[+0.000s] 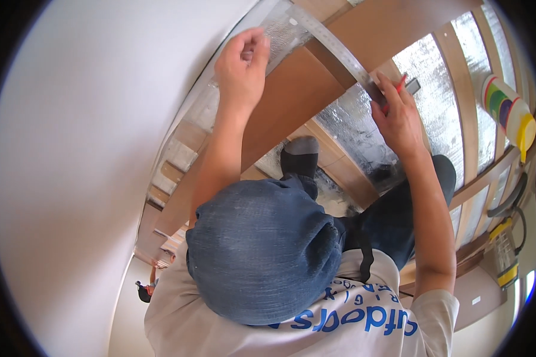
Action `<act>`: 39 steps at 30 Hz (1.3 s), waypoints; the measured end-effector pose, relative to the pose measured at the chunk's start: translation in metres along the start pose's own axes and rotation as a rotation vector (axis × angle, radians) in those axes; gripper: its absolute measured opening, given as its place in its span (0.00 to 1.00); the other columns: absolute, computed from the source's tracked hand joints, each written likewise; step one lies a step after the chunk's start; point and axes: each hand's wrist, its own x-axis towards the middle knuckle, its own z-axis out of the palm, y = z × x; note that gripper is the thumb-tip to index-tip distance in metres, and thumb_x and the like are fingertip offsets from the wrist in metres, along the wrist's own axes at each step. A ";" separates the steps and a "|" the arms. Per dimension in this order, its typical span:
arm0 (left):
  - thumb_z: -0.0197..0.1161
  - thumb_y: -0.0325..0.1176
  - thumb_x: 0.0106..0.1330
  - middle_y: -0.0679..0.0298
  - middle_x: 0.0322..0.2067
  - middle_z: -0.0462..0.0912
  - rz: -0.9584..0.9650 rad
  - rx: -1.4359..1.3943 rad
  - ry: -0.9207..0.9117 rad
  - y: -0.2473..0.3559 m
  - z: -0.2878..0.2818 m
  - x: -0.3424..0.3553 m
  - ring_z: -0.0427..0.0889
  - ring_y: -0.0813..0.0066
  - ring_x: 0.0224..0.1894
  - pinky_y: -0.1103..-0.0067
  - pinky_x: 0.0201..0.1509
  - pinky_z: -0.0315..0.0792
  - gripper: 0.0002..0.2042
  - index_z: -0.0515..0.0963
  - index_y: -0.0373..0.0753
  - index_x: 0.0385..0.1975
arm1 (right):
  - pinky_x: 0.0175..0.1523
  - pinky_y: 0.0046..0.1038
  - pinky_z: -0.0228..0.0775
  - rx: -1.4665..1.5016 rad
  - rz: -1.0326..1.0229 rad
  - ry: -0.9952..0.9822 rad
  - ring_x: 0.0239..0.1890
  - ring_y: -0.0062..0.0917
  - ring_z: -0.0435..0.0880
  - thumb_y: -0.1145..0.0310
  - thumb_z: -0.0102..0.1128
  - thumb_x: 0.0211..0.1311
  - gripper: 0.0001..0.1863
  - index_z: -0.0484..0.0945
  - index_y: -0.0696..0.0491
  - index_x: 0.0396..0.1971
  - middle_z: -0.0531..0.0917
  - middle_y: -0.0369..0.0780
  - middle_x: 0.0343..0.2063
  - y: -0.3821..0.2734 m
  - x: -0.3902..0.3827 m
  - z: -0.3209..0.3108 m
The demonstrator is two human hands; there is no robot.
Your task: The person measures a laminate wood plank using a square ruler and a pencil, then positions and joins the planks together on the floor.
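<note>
My right hand (399, 116) is closed around a slim red pen-like stick (402, 82) and rests at the dark end of a long metal ruler (333, 46). A small silver end piece (413, 87) shows beside its fingers. The ruler lies across a brown plank (298, 89) and toward another brown board (393, 30). My left hand (243, 70) is raised above the plank's far left end, close to the wall, fingers curled in. Whatever may be inside those fingers is hidden. My foot in a dark sock with a grey toe (301, 156) sits beside the plank.
A white wall (83, 149) runs along the left. Wooden battens (449, 89) lie over silver foil sheeting (432, 113). To the right lie a white bottle with a yellow cap (506, 110) and a yellow-and-black tool (503, 256). Another person (146, 290) is partly visible at lower left.
</note>
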 end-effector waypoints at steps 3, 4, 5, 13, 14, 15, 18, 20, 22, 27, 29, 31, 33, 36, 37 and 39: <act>0.70 0.24 0.67 0.62 0.38 0.89 0.449 0.119 -0.023 0.012 -0.004 -0.036 0.87 0.68 0.41 0.74 0.49 0.80 0.08 0.87 0.39 0.44 | 0.61 0.42 0.75 0.152 0.029 0.014 0.53 0.48 0.82 0.74 0.72 0.60 0.32 0.77 0.53 0.66 0.83 0.49 0.53 0.010 -0.045 -0.001; 0.70 0.21 0.64 0.62 0.38 0.89 0.585 0.147 -0.040 0.019 -0.001 -0.046 0.87 0.65 0.44 0.72 0.51 0.81 0.10 0.88 0.40 0.43 | 0.62 0.41 0.75 0.157 0.031 -0.014 0.53 0.46 0.82 0.74 0.72 0.60 0.30 0.79 0.53 0.64 0.83 0.47 0.51 0.010 -0.058 0.002; 0.70 0.20 0.60 0.63 0.40 0.89 0.657 0.164 -0.105 0.021 0.002 -0.054 0.87 0.62 0.47 0.70 0.52 0.81 0.11 0.88 0.41 0.42 | 0.62 0.41 0.75 0.139 0.002 -0.006 0.54 0.45 0.82 0.75 0.72 0.59 0.29 0.80 0.53 0.63 0.83 0.47 0.51 0.008 -0.069 0.006; 0.68 0.30 0.65 0.64 0.60 0.83 0.885 0.557 -0.258 -0.003 0.028 -0.075 0.77 0.61 0.68 0.63 0.71 0.70 0.13 0.88 0.47 0.49 | 0.66 0.40 0.71 0.007 -0.044 -0.041 0.57 0.43 0.81 0.72 0.70 0.63 0.26 0.80 0.53 0.62 0.82 0.46 0.52 0.001 -0.079 0.027; 0.68 0.30 0.65 0.64 0.60 0.83 0.890 0.553 -0.271 -0.006 0.028 -0.076 0.77 0.61 0.68 0.63 0.71 0.70 0.13 0.88 0.47 0.49 | 0.66 0.40 0.71 -0.015 -0.069 -0.048 0.57 0.42 0.81 0.72 0.69 0.63 0.25 0.80 0.53 0.62 0.82 0.46 0.53 0.003 -0.078 0.029; 0.66 0.31 0.66 0.64 0.63 0.81 0.863 0.598 -0.308 -0.010 0.028 -0.077 0.75 0.60 0.69 0.62 0.73 0.67 0.14 0.87 0.48 0.52 | 0.66 0.40 0.71 -0.041 -0.062 -0.048 0.58 0.42 0.81 0.72 0.69 0.64 0.25 0.79 0.52 0.62 0.82 0.46 0.54 0.003 -0.079 0.031; 0.63 0.32 0.68 0.63 0.69 0.77 0.837 0.642 -0.364 -0.022 0.030 -0.079 0.71 0.59 0.73 0.60 0.76 0.63 0.19 0.83 0.50 0.59 | 0.66 0.41 0.71 -0.048 -0.044 -0.042 0.58 0.42 0.81 0.72 0.68 0.64 0.26 0.79 0.52 0.63 0.82 0.47 0.54 0.004 -0.082 0.038; 0.64 0.28 0.64 0.62 0.70 0.75 0.802 0.619 -0.389 -0.024 0.029 -0.080 0.71 0.57 0.74 0.59 0.76 0.63 0.27 0.81 0.54 0.65 | 0.66 0.41 0.71 -0.033 -0.032 -0.049 0.58 0.42 0.81 0.71 0.68 0.65 0.26 0.79 0.52 0.63 0.82 0.47 0.54 0.002 -0.082 0.039; 0.64 0.28 0.63 0.62 0.71 0.75 0.803 0.608 -0.394 -0.028 0.030 -0.078 0.70 0.58 0.74 0.59 0.77 0.63 0.28 0.80 0.55 0.66 | 0.66 0.41 0.71 -0.019 -0.022 -0.057 0.59 0.42 0.81 0.71 0.68 0.65 0.26 0.79 0.51 0.63 0.83 0.47 0.54 0.002 -0.084 0.039; 0.64 0.28 0.61 0.64 0.72 0.74 0.793 0.606 -0.406 -0.028 0.029 -0.079 0.70 0.59 0.75 0.59 0.78 0.61 0.31 0.79 0.58 0.68 | 0.66 0.41 0.71 -0.047 -0.031 -0.040 0.59 0.43 0.81 0.70 0.68 0.66 0.26 0.79 0.51 0.64 0.83 0.47 0.54 0.000 -0.084 0.040; 0.65 0.29 0.60 0.65 0.73 0.73 0.789 0.667 -0.397 -0.026 0.029 -0.080 0.69 0.60 0.75 0.59 0.79 0.59 0.32 0.79 0.59 0.68 | 0.66 0.41 0.71 -0.046 -0.028 -0.039 0.59 0.43 0.81 0.70 0.68 0.66 0.26 0.78 0.51 0.64 0.83 0.47 0.54 0.000 -0.085 0.040; 0.65 0.29 0.60 0.66 0.73 0.73 0.783 0.672 -0.402 -0.024 0.029 -0.079 0.68 0.60 0.75 0.59 0.79 0.59 0.32 0.79 0.59 0.68 | 0.66 0.41 0.71 -0.045 -0.028 -0.038 0.59 0.43 0.81 0.69 0.68 0.66 0.26 0.78 0.51 0.64 0.83 0.48 0.54 0.000 -0.085 0.041; 0.65 0.29 0.60 0.67 0.73 0.72 0.777 0.679 -0.405 -0.024 0.028 -0.079 0.68 0.61 0.75 0.59 0.79 0.58 0.32 0.79 0.59 0.68 | 0.66 0.41 0.71 -0.051 -0.023 -0.037 0.59 0.43 0.81 0.69 0.68 0.66 0.26 0.78 0.51 0.65 0.83 0.49 0.54 -0.001 -0.085 0.041; 0.65 0.29 0.59 0.67 0.73 0.73 0.765 0.630 -0.413 -0.026 0.029 -0.079 0.68 0.61 0.75 0.59 0.79 0.59 0.32 0.79 0.59 0.68 | 0.66 0.41 0.71 -0.052 -0.019 -0.041 0.59 0.43 0.81 0.69 0.68 0.66 0.26 0.78 0.51 0.65 0.83 0.50 0.54 -0.002 -0.084 0.041; 0.66 0.29 0.60 0.68 0.73 0.73 0.767 0.643 -0.409 -0.025 0.029 -0.079 0.68 0.62 0.75 0.60 0.79 0.60 0.30 0.81 0.58 0.66 | 0.66 0.41 0.71 -0.051 -0.017 -0.042 0.59 0.43 0.81 0.69 0.68 0.66 0.26 0.78 0.51 0.65 0.83 0.50 0.54 -0.001 -0.084 0.041; 0.68 0.30 0.60 0.68 0.73 0.73 0.767 0.655 -0.407 -0.026 0.030 -0.079 0.67 0.63 0.76 0.60 0.78 0.61 0.28 0.83 0.58 0.64 | 0.66 0.41 0.71 -0.053 -0.020 -0.037 0.58 0.43 0.81 0.68 0.68 0.66 0.26 0.78 0.51 0.64 0.84 0.50 0.54 -0.001 -0.084 0.041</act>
